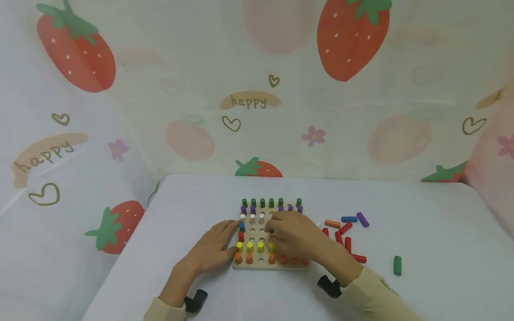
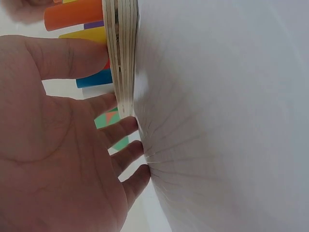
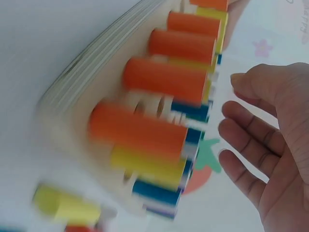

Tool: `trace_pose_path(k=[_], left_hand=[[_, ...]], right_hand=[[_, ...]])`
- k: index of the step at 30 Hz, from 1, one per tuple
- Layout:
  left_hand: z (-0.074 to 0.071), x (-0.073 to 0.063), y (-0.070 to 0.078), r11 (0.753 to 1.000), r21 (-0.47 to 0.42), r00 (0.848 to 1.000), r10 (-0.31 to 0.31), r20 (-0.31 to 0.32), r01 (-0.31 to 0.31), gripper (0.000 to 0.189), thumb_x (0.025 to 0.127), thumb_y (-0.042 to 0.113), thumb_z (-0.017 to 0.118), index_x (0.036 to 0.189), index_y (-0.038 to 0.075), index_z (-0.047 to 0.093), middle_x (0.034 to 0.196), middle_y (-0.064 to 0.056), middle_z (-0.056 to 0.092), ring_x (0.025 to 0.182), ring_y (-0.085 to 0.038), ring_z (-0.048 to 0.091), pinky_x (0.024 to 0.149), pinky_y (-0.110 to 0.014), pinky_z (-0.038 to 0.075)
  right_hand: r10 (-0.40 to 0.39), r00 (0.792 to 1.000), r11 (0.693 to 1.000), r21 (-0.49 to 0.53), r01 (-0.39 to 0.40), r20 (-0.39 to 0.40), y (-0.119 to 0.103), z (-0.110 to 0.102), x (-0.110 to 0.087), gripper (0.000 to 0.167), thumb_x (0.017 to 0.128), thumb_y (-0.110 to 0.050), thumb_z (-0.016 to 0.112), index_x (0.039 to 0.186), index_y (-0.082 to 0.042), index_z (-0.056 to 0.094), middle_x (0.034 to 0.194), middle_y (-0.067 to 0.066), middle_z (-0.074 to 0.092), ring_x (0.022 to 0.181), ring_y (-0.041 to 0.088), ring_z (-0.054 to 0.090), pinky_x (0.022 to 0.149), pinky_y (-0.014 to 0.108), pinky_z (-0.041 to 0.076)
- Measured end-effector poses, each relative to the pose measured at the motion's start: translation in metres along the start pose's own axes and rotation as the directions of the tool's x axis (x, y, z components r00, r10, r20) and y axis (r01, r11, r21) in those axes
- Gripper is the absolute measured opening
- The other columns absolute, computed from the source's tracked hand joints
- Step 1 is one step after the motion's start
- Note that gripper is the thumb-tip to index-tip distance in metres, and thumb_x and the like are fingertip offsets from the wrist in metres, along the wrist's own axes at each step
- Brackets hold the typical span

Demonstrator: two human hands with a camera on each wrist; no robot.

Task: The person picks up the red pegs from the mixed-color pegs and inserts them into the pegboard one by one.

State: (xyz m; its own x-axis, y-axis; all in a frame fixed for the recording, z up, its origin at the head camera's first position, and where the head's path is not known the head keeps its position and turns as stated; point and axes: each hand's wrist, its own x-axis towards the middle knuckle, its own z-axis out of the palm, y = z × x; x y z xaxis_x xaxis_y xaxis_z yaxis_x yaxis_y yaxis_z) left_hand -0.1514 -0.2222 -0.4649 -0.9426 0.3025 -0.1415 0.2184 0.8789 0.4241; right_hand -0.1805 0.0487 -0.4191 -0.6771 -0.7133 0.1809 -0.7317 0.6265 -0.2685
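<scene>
A wooden pegboard (image 1: 257,266) lies on the table with rows of coloured pegs standing in it. Orange pegs (image 3: 140,128) line the near edge, then yellow pegs (image 1: 250,247); white, purple and green pegs (image 1: 263,203) stand farther back. Some holes show bare. At the board's left side my left hand (image 1: 217,246) touches the edge with thumb and extended fingers, its other fingertips on the tabletop. Over the middle right of the board hovers my right hand (image 1: 295,234), covering several holes. Its fingers (image 3: 246,140) are loosely bent, apart from the thumb, with no peg between them.
Right of the board lie several loose red pegs (image 1: 348,245), an orange peg (image 1: 332,223), a blue peg (image 1: 349,219) and a purple peg (image 1: 363,220). Farther right is a green peg (image 1: 397,265). A yellow peg (image 3: 67,205) lies beside the board.
</scene>
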Motion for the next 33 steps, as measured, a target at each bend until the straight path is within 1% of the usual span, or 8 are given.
trace_pose_path(k=[6,10,14,19,22,25,28,33], left_hand=[[0.003,0.001,0.001,1.0,0.003,1.0,-0.019,0.007,0.019,0.072,0.099,0.032,0.056,0.165,0.013,0.036,0.172,-0.013,0.037,0.161,-0.038,0.031,0.132,-0.061,0.027],[0.003,0.001,0.001,1.0,0.008,1.0,-0.021,0.013,0.021,0.072,0.099,0.033,0.056,0.166,0.013,0.035,0.172,-0.013,0.037,0.161,-0.038,0.031,0.132,-0.061,0.028],[0.002,0.001,0.001,1.0,0.008,1.0,-0.013,0.015,0.013,0.072,0.1,0.032,0.056,0.166,0.012,0.035,0.172,-0.013,0.036,0.161,-0.038,0.031,0.132,-0.061,0.027],[0.001,0.0,0.001,1.0,-0.012,1.0,0.006,0.006,-0.006,0.072,0.099,0.03,0.056,0.165,0.011,0.035,0.171,-0.014,0.037,0.161,-0.039,0.032,0.132,-0.062,0.027],[0.0,0.0,0.002,1.0,-0.017,1.0,0.002,0.011,-0.002,0.072,0.099,0.03,0.056,0.165,0.011,0.035,0.171,-0.015,0.037,0.161,-0.04,0.031,0.132,-0.062,0.027],[-0.001,0.001,0.003,1.0,-0.018,1.0,-0.005,0.015,0.005,0.072,0.099,0.031,0.056,0.165,0.011,0.035,0.171,-0.015,0.037,0.161,-0.039,0.031,0.132,-0.063,0.027],[-0.001,0.002,0.002,1.0,-0.015,1.0,-0.006,0.005,0.006,0.072,0.099,0.03,0.056,0.165,0.012,0.036,0.171,-0.014,0.037,0.161,-0.039,0.032,0.132,-0.063,0.027],[0.002,0.003,0.001,1.0,-0.018,1.0,-0.012,0.001,0.012,0.072,0.097,0.03,0.057,0.165,0.014,0.037,0.17,-0.013,0.039,0.16,-0.039,0.033,0.131,-0.063,0.028]], right_hand=[[0.033,0.999,0.999,-0.026,-0.034,-0.018,0.015,-0.008,-0.028,0.018,0.095,-0.023,0.079,0.111,-0.018,0.08,0.106,-0.003,0.076,0.098,0.015,0.07,0.095,0.039,0.062],[0.044,0.997,0.998,-0.047,-0.047,-0.064,0.022,-0.01,-0.046,0.016,0.093,-0.022,0.08,0.109,-0.018,0.079,0.105,-0.004,0.076,0.096,0.014,0.071,0.09,0.039,0.062],[0.061,0.995,0.997,-0.048,-0.065,-0.082,0.024,-0.013,-0.062,0.014,0.094,-0.023,0.08,0.107,-0.019,0.078,0.103,-0.005,0.075,0.096,0.013,0.07,0.086,0.037,0.062],[0.104,0.992,0.993,-0.044,-0.107,-0.069,0.028,-0.014,-0.076,0.014,0.094,-0.023,0.08,0.107,-0.021,0.079,0.102,-0.007,0.075,0.097,0.011,0.068,0.09,0.037,0.062],[0.124,0.989,0.991,-0.048,-0.128,-0.08,0.031,-0.015,-0.084,0.014,0.092,-0.022,0.081,0.106,-0.023,0.079,0.102,-0.008,0.074,0.095,0.009,0.066,0.09,0.035,0.062],[0.136,0.986,0.988,-0.057,-0.142,-0.098,0.035,-0.015,-0.092,0.015,0.09,-0.021,0.084,0.104,-0.022,0.078,0.104,-0.008,0.074,0.096,0.007,0.066,0.086,0.031,0.062],[0.167,0.981,0.983,-0.063,-0.174,-0.097,0.039,-0.015,-0.099,0.015,0.089,-0.02,0.085,0.103,-0.022,0.078,0.104,-0.008,0.074,0.097,0.008,0.069,0.087,0.033,0.064],[0.255,0.965,0.963,-0.07,-0.259,-0.057,0.043,-0.013,-0.111,0.017,0.088,-0.023,0.085,0.104,-0.025,0.078,0.104,-0.009,0.075,0.099,0.011,0.07,0.091,0.039,0.065]])
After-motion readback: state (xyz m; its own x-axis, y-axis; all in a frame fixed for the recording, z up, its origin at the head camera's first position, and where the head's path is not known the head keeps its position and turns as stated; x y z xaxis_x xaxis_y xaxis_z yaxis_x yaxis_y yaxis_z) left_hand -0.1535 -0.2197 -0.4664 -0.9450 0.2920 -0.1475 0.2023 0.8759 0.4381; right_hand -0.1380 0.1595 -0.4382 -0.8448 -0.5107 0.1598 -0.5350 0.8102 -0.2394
